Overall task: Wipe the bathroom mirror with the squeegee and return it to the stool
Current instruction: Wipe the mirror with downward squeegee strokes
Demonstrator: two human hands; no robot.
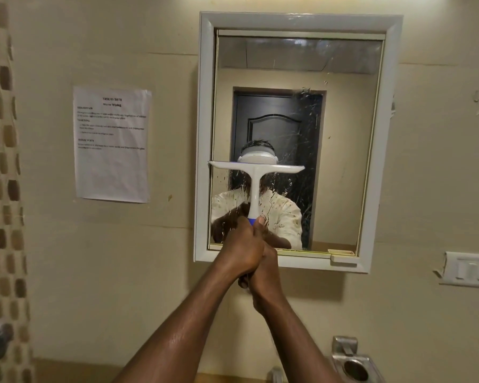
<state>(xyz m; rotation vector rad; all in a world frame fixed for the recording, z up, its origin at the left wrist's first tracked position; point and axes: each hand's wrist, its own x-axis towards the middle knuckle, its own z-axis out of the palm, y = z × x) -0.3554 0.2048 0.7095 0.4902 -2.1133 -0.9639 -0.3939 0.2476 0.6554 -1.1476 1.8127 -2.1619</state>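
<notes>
Cream wall tiles [426,161] are filling our view, smooth and glossy, and we are facing the mirror [343,134] in its white moulded frame, water streaking the glass. Left of it we are reading a taped paper sheet [112,145]: "Mirror Wiping" is legible, the rest is blurring. We are holding the white T-shaped squeegee [256,172] blade-up against the glass, left hand [242,246] and right hand [264,268] both curling tight around its blue-tipped handle.
</notes>
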